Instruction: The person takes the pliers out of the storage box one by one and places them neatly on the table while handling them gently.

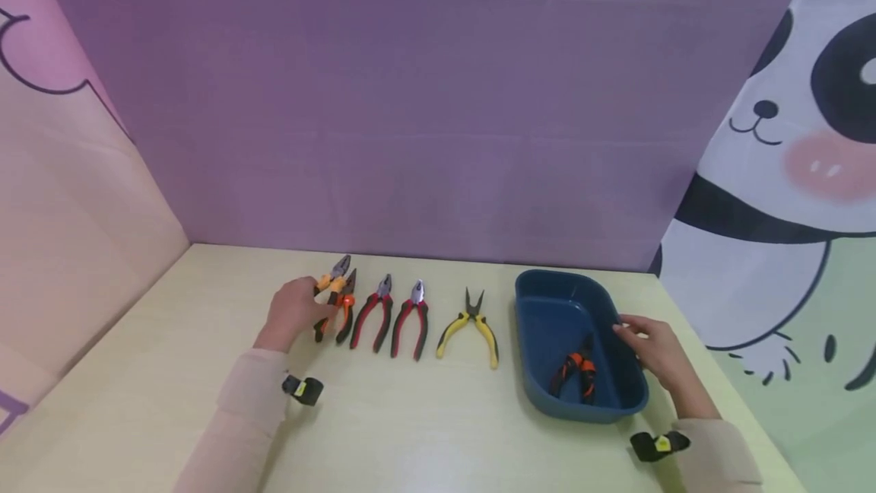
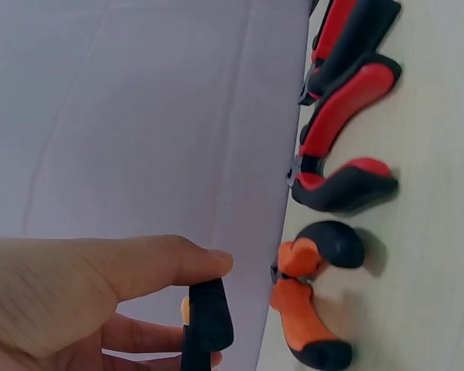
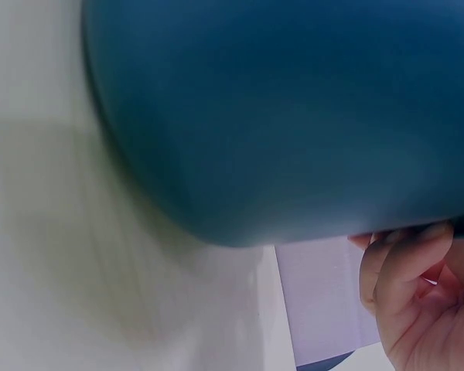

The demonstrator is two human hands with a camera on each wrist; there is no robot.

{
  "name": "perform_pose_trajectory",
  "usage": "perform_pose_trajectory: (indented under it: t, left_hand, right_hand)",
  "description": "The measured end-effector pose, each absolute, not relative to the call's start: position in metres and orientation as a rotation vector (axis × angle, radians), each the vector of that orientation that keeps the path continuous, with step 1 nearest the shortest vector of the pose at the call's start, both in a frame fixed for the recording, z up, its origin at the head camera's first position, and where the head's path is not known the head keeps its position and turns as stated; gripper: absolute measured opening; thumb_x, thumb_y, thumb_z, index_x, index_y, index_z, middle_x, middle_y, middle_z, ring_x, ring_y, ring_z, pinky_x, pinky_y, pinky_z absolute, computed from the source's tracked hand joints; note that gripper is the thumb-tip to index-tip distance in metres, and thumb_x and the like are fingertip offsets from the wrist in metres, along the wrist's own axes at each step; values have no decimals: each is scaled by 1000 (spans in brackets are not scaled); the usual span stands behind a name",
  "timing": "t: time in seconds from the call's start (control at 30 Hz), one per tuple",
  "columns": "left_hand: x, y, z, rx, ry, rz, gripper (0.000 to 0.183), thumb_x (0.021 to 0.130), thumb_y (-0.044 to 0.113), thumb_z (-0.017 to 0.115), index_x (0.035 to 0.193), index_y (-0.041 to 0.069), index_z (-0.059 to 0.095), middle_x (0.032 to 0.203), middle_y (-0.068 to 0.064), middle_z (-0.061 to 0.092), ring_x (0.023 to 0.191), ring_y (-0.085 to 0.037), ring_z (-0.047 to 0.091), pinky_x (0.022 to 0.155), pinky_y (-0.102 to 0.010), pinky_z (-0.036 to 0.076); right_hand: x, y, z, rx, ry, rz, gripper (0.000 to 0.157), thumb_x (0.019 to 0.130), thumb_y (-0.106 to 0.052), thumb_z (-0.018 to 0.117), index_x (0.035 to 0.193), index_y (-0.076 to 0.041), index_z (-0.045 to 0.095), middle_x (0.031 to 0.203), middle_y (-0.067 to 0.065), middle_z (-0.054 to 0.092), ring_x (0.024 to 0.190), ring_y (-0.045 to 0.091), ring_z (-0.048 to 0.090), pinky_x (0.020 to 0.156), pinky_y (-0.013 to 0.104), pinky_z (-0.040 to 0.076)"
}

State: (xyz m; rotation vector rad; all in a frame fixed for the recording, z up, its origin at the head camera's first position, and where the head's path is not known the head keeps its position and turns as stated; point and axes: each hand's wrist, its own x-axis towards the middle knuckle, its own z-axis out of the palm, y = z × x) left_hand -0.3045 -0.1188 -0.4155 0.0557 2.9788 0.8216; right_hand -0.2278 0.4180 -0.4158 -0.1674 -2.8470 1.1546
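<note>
My left hand (image 1: pixel 296 312) holds a pair of pliers with yellow-orange and black handles (image 1: pixel 335 290), its jaws pointing away from me. In the left wrist view, the thumb (image 2: pixel 182 261) presses one black handle end (image 2: pixel 210 315) from above, with fingers behind it. Close beside and partly behind in the head view lies another pair of pliers with orange and black handles (image 1: pixel 347 319). On the right, my right hand (image 1: pixel 658 352) pinches the right rim of a dark blue plastic basin (image 1: pixel 554 291). Orange and black pliers (image 1: pixel 582 366) lie inside the basin, handles towards me.
Two pairs of red and black pliers, left (image 1: pixel 383 303) and right (image 1: pixel 417 309), lie side by side on the pale table (image 1: pixel 411 432). Yellow-handled long-nose pliers (image 1: pixel 472 319) lie spread between them and the basin. A purple backdrop (image 1: pixel 424 112) rises behind the table's far edge.
</note>
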Motion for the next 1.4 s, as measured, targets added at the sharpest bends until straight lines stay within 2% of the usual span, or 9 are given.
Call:
perform_pose_trajectory:
  t: [0.2,0.93,1.4]
  left_hand:
    - [-308,-125,-419,12,2965,787,39,78,25,73,95,-7,57,80,-12,56,68,-24,50,59,-33,40]
    - [-314,-136,-433,-177,2863,760,34,84,22,67,96,-7,54,78,-11,51,67,-22,47,56,-29,37]
    - [-316,-139,-440,-147,2901,688,36,85,23,67,97,-9,55,79,-12,51,68,-23,47,57,-30,36]
  right_hand:
    - [-227,418,-416,-150,-2827,1173,47,96,-20,54,126,16,47,90,16,60,54,7,47,45,28,44]
    - [-227,417,-414,-152,-2825,1176,46,96,-19,54,125,16,47,90,16,59,54,6,48,46,28,44]
    - [-226,417,-416,-148,-2819,1170,46,95,-20,55,125,15,48,89,16,60,52,6,47,45,28,44]
